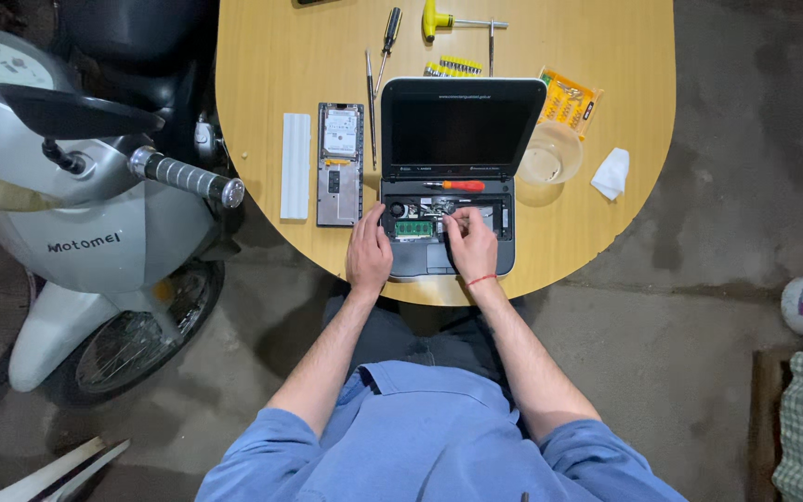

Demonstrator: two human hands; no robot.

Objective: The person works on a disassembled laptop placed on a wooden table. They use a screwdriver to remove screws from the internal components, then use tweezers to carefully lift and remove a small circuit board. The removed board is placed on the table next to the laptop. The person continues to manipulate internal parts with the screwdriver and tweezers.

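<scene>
Scooter (67,186) parked at your far left, its handlebar grip reaching toward the wooden table (271,56). On the table, moving right, lie a white ribbed strip (296,165) and, just beside it, a grey cover panel (339,165) with a hard drive resting on its upper part. Next comes your left hand (368,249), laid flat on the left front corner of the opened small laptop (448,177), fingers loosely spread and gripping nothing. The laptop sits near the table's front edge, screen tilted back, its base uncovered so a green memory board (414,228) shows. A red-handled screwdriver (457,186) lies across the base by the hinge. Your right hand (472,244) has its fingers (457,221) curled and pinched down inside the open base; you cannot tell what they grip. Farther right stand a clear bowl (550,153), an orange bit set (569,98) and a white cloth (612,173).
</scene>
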